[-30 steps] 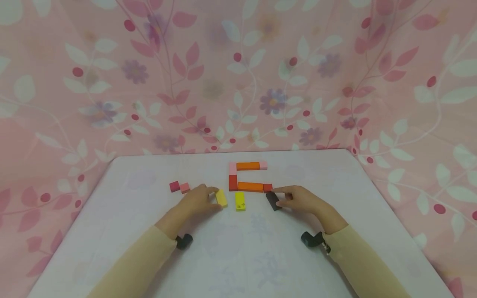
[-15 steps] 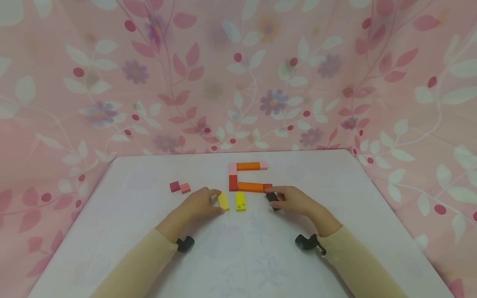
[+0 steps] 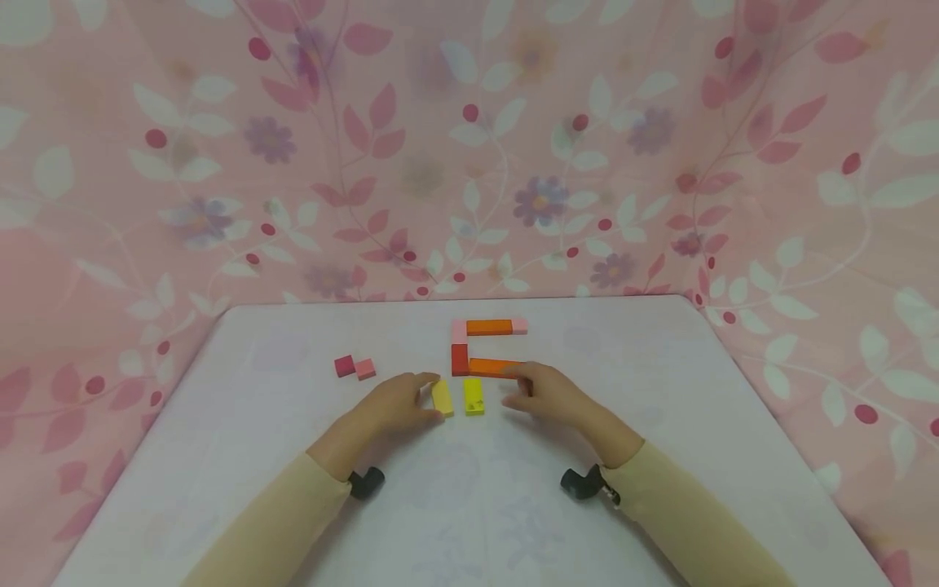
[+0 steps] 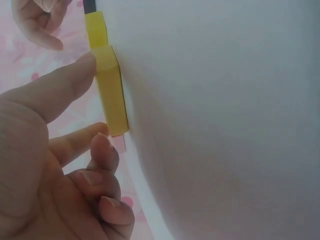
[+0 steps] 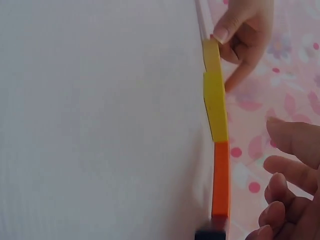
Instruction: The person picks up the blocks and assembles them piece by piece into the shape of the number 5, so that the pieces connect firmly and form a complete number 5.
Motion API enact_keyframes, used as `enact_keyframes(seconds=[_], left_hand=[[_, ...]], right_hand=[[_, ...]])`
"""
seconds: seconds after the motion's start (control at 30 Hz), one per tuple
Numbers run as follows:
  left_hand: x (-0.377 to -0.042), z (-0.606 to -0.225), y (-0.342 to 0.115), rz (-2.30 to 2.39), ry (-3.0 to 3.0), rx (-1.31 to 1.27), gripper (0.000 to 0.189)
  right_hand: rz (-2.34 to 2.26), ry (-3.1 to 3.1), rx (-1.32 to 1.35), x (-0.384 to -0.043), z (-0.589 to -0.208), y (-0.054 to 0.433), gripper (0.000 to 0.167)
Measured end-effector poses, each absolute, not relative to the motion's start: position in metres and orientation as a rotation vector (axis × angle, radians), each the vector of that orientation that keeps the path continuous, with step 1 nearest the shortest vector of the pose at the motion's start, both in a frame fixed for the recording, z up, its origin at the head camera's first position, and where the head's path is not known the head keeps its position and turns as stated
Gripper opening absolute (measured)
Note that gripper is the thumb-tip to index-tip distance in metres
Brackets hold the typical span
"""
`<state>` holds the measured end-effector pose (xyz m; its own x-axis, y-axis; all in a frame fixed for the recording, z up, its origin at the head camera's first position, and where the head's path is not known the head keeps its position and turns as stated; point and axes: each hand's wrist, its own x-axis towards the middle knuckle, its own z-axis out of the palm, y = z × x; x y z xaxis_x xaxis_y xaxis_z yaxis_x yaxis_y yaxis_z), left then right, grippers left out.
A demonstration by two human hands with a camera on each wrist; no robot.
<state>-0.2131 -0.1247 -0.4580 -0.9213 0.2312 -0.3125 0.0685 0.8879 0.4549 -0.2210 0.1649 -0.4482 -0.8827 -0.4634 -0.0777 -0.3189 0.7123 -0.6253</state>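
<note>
My left hand [image 3: 396, 405] pinches a pale yellow block [image 3: 443, 399] by its two ends, thumb at the near end and index finger at the far one. The left wrist view shows this block [image 4: 113, 95] standing on the table. To its right lies a bright yellow block [image 3: 473, 397] with small marks on top. My right hand [image 3: 553, 401] hovers just right of it, thumb and fingers apart and nothing between them. The black block [image 5: 210, 234] shows at the bottom of the right wrist view; in the head view the right hand hides it.
Beyond the hands, a red block [image 3: 459, 359], orange blocks [image 3: 489, 328] [image 3: 493, 368] and pink blocks [image 3: 459, 331] form an angular outline. A crimson cube [image 3: 344, 366] and a salmon cube [image 3: 365, 369] lie left on the white table [image 3: 469, 505]. Floral cloth [image 3: 469, 163] hangs behind.
My right hand has let go of the black block and moved left toward the bright yellow one. My left hand has shifted the pale yellow block slightly right.
</note>
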Motion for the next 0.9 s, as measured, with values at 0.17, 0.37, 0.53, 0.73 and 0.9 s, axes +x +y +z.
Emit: enact_keyframes(seconds=[0.17, 0.37, 0.53, 0.73, 0.9], left_hand=[[-0.214, -0.46, -0.125, 0.648, 2.703, 0.256, 0.075], [-0.214, -0.459, -0.124, 0.661, 2.721, 0.28, 0.074], [-0.213, -0.46, -0.123, 0.654, 2.733, 0.281, 0.072], [-0.213, -0.46, -0.123, 0.647, 2.745, 0.295, 0.068], [-0.214, -0.461, -0.124, 0.657, 2.738, 0.296, 0.066]], right_hand=[[-0.909, 2.682, -0.601, -0.22, -0.454, 0.146, 0.055], [-0.859, 2.66, -0.597, -0.219, -0.454, 0.132, 0.061], [-0.81, 2.648, -0.564, -0.22, -0.452, 0.126, 0.066], [-0.737, 2.627, -0.525, -0.226, -0.456, 0.119, 0.069], [-0.728, 2.602, -0.492, -0.23, -0.459, 0.115, 0.068]])
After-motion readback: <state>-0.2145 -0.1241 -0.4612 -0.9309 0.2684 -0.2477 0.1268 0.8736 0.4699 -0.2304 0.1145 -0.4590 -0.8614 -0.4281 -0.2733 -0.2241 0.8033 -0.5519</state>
